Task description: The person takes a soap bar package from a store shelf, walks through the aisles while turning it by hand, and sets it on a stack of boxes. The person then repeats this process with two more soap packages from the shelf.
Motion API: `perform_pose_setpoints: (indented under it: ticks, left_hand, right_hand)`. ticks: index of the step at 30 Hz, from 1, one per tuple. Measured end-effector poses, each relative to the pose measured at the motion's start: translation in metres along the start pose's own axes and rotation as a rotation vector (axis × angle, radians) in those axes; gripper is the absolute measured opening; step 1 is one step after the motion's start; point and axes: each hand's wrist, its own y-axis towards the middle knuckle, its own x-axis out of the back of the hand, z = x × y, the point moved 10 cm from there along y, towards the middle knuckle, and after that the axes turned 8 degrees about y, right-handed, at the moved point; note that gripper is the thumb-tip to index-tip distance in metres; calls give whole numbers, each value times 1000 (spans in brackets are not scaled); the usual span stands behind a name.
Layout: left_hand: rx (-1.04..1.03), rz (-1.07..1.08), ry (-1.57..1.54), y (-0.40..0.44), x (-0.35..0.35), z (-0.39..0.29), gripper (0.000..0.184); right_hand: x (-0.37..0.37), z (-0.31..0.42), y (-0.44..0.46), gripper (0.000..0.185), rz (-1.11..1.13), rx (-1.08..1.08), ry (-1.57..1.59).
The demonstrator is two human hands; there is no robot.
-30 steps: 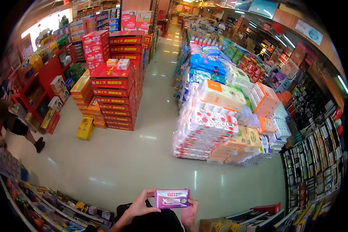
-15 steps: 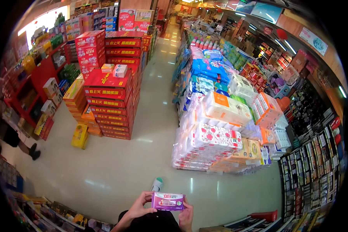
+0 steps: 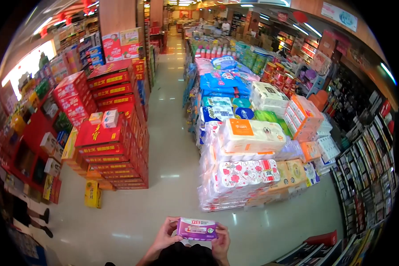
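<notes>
Low in the middle of the head view, a purple and white wrapped soap bar (image 3: 197,229) with red and white print is held level between my two hands. My left hand (image 3: 166,233) grips its left end, thumb along the lower edge and fingers behind. At the right end my right hand (image 3: 221,241) is closed around the wrapper. The printed face is turned up toward me. The back of the soap bar is hidden, and so are some of my fingertips.
Red drink cartons (image 3: 102,137) are stacked at left, with a yellow box (image 3: 92,194) on the floor beside them. Wrapped toilet paper (image 3: 248,173) is piled at right. Book racks (image 3: 363,177) line the right edge. A person's legs (image 3: 37,221) show at far left.
The view has tilted up and turned, so the aisle's far end shows more and the stacks sit lower. My hands still hold the soap bar, slightly further right in view.
</notes>
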Motion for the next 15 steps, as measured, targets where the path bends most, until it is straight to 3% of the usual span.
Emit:
perform_pose_setpoints:
  ticks: [11,15]
  left_hand:
    - [112,-141,-184,58,36,-2,77]
    - [31,-224,-169,67,54,-18,75]
  right_hand:
    - [-13,-41,82,55,-1,-141,138]
    - [-25,-71,98,55,-24,-194,220]
